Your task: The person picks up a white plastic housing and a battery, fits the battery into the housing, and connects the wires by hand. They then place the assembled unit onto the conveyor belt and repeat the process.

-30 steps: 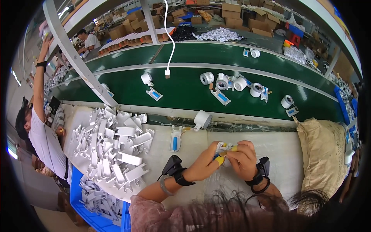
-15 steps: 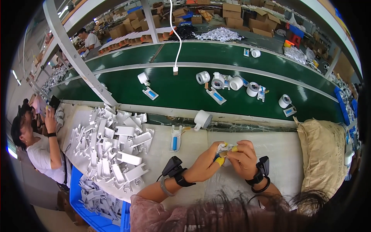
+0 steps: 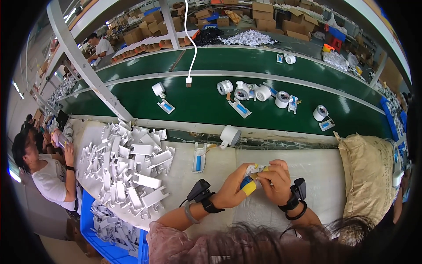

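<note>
Above the bench in front of me, my left hand [image 3: 235, 189] is closed around a small white and blue part [image 3: 247, 181], mostly covered by fingers. My right hand [image 3: 276, 181] pinches at the same part from the other side. Yellow coverings wrap some of my fingertips. Just beyond my left hand lies an open white plastic casing [image 3: 199, 157] with a blue cylinder in it. A thin lead runs from it to a white round lamp-like head [image 3: 230, 136] at the bench's far edge. To the left spreads a heap of white plastic casings [image 3: 132, 167].
A blue bin [image 3: 94, 235] of similar casings stands below the bench at left. Beyond the bench, a green conveyor belt [image 3: 193, 110] carries several round white heads with casings. A white cable [image 3: 193, 53] hangs over it. A brown sack [image 3: 367, 176] sits right. Another person [image 3: 50, 176] works at far left.
The units on the near belt have shifted slightly left, as has the hanging cable. My left thumb has shifted on the part. The person at left has lowered their hands.
</note>
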Demonstrator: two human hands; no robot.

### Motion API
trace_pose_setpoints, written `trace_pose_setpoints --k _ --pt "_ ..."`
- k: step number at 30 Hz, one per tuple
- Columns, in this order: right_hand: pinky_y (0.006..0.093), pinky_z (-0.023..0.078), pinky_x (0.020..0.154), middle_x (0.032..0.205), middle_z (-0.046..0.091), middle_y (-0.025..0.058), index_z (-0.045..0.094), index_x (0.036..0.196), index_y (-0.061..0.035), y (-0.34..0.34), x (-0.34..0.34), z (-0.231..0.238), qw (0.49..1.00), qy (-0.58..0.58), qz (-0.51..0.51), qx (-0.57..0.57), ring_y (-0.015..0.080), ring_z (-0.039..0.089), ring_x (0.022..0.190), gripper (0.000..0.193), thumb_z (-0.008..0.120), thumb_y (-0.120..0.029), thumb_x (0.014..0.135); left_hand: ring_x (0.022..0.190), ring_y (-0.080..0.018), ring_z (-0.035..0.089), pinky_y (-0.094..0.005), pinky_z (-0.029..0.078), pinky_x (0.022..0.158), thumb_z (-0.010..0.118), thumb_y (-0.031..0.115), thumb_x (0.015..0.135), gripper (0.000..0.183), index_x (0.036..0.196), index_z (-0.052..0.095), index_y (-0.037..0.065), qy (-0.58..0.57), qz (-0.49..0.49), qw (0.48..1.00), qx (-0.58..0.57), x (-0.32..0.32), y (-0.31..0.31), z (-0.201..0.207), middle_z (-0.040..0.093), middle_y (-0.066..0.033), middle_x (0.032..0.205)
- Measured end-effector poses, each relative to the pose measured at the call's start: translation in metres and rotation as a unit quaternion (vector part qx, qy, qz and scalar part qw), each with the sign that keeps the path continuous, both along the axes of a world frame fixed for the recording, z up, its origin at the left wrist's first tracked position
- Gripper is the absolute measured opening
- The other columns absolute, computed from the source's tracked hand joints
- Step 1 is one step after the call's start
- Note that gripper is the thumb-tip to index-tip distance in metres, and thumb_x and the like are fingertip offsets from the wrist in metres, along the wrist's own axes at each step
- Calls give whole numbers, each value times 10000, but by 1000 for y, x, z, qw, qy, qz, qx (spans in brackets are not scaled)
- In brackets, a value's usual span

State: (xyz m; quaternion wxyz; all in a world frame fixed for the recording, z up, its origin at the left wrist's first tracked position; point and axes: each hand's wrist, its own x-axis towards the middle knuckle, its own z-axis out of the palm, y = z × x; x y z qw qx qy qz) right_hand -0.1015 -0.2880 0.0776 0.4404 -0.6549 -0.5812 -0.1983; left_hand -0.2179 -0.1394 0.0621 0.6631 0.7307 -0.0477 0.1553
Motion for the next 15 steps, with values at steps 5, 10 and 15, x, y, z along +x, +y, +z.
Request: trace_pose_setpoints --k 5,10,15 --pt "428 458 813 855 577 86 664 877 -62 1 1 0 1000 -2 1 -3 318 573 849 231 762 -3 676 875 -338 594 -371 471 776 536 74 906 419 1291 390 -5 -23 55 994 94 3 -4 -2 577 -192 1049" --pt "434 452 844 852 574 81 668 879 -67 0 1 3 1000 -13 3 -11 304 571 837 243 750 5 662 931 -385 602 -402 478 797 539 105 929 414 1296 386 -9 -20 72 991 110 5 -5 -4 586 -221 1063" --pt "436 449 852 852 571 79 665 877 -72 4 3 -2 1000 -13 15 -12 301 571 834 246 748 7 660 961 -415 596 -421 481 803 505 62 924 390 1291 395 -5 14 79 990 116 2 -4 0 582 -229 1090"
